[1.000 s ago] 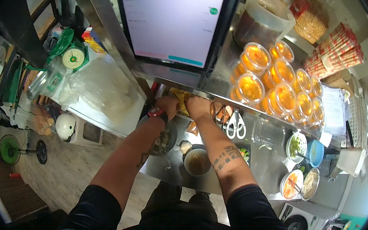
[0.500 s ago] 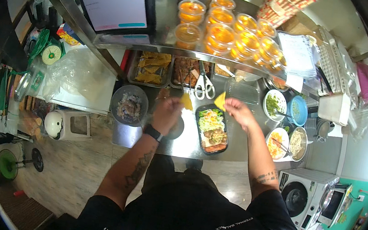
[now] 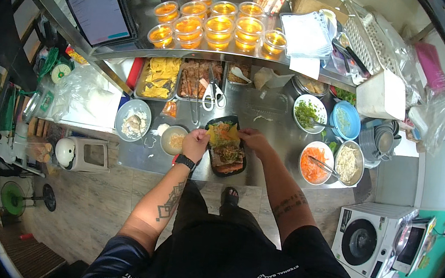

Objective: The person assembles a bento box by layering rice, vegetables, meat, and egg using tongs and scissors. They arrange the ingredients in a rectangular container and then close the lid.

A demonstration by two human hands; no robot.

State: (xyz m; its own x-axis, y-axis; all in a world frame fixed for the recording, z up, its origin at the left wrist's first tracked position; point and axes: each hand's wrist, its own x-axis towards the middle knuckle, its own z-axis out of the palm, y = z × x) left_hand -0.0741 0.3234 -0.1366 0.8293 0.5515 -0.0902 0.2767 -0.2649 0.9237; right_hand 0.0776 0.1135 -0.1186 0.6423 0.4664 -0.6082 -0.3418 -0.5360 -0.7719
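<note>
A black takeaway tray (image 3: 238, 168) holds shredded vegetables, a brown chopped topping and a reddish-brown piece of food at its near end. At its left rim, my left hand (image 3: 195, 143) pinches a thin yellow slice (image 3: 213, 136) that lies over the food. Across from it my right hand (image 3: 253, 141) has its fingertips closed at the right rim, by the yellow food; the grip itself is partly hidden. More yellow slices (image 3: 162, 77) fill a metal pan behind. Left of the tray sits a small bowl (image 3: 165, 142) with pale crumbs.
White-handled scissors (image 3: 214, 98) and tongs lean on a pan of browned meat (image 3: 194, 75). At right are bowls of greens (image 3: 308, 113), shredded carrot (image 3: 309, 168) and bean sprouts (image 3: 349, 167). Above, a metal shelf (image 3: 199, 54) bears lidded orange cups (image 3: 218, 29) and a screen (image 3: 98, 1).
Both hands, which held yellow slices apart in the air, have come down and together at the tray. The head view has shifted, so the shelf and pans sit elsewhere in the picture.
</note>
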